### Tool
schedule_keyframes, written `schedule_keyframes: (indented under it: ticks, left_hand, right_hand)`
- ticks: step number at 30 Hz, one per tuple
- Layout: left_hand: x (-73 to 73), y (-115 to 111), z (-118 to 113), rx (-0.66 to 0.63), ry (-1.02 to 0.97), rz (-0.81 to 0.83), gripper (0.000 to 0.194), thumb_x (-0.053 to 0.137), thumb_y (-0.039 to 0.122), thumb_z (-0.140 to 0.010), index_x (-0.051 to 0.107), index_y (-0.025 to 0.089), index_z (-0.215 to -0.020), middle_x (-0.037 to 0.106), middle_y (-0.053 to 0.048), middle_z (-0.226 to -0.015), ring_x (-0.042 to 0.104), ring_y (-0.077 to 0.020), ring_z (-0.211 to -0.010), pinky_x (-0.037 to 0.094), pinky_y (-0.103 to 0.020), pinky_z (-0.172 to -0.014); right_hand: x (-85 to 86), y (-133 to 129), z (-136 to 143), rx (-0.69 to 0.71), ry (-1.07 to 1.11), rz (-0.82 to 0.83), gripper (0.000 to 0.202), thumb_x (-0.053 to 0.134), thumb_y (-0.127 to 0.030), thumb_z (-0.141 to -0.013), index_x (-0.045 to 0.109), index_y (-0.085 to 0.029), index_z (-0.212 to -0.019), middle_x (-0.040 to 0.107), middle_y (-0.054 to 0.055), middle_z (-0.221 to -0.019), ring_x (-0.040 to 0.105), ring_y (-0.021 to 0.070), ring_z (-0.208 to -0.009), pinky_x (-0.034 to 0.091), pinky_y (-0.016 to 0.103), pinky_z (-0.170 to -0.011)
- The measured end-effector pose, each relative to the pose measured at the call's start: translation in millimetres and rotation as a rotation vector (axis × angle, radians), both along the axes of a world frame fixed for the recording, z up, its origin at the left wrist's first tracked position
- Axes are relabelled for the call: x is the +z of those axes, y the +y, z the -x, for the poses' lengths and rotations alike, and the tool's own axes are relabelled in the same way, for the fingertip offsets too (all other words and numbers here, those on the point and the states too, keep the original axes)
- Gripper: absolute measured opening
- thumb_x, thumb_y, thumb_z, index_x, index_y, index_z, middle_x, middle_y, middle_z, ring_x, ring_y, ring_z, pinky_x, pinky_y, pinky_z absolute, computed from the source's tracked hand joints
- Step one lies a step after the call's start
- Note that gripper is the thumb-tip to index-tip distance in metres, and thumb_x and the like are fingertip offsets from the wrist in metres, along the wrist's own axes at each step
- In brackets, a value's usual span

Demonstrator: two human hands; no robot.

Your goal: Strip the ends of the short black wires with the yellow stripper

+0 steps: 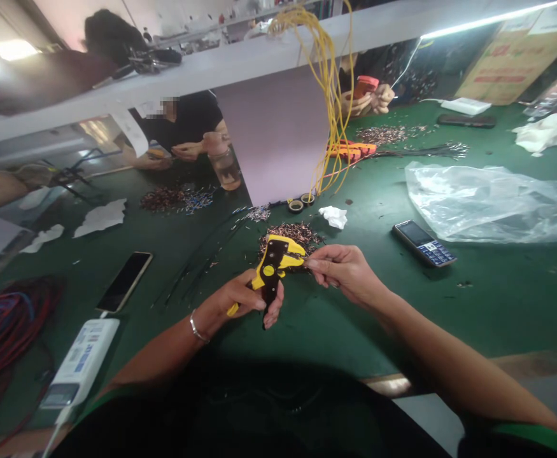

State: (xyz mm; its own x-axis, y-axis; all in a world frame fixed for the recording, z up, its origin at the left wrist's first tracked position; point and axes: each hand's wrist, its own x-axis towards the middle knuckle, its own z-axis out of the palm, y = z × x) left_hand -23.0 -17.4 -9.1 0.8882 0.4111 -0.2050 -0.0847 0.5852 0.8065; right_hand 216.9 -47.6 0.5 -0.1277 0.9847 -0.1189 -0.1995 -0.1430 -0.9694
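Note:
My left hand point(247, 298) is closed around the handles of a yellow and black wire stripper point(271, 266), its jaws pointing right. At the jaw opening, the thumb and fingers of my right hand point(342, 270) are pinched together on something small and thin, perhaps a wire end; the fingers hide most of it. Just behind the tool lies a pile of short copper-coloured pieces point(302, 233) on the green tabletop point(335, 331). Thin dark wires point(187, 267) lie loose to the left of the stripper.
A keypad phone point(424, 243) and a clear plastic bag point(488, 203) lie right. Yellow wires point(328, 83) hang from the shelf point(187, 73). Left are a smartphone point(125, 282), a power bank point(81, 362) and coiled red cable point(6, 331). Other people's hands point(368, 100) work across the table.

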Motion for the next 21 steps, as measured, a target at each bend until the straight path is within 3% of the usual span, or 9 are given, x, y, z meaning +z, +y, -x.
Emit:
schedule_keyframes:
  ticks: [21]
  left_hand:
    - [2.8, -3.4, -1.6, 0.033, 0.032, -0.053, 0.022, 0.075, 0.024, -0.066, 0.065, 0.011, -0.080, 0.062, -0.003, -0.059, 0.056, -0.0141, -0.044, 0.050, -0.029, -0.045]
  right_hand:
    - [1.0, 0.1, -1.2, 0.031, 0.026, -0.010, 0.018, 0.078, -0.034, -0.069, 0.073, -0.018, -0.068, 0.058, -0.003, -0.046, 0.042, 0.0064, -0.039, 0.025, 0.023, -0.038]
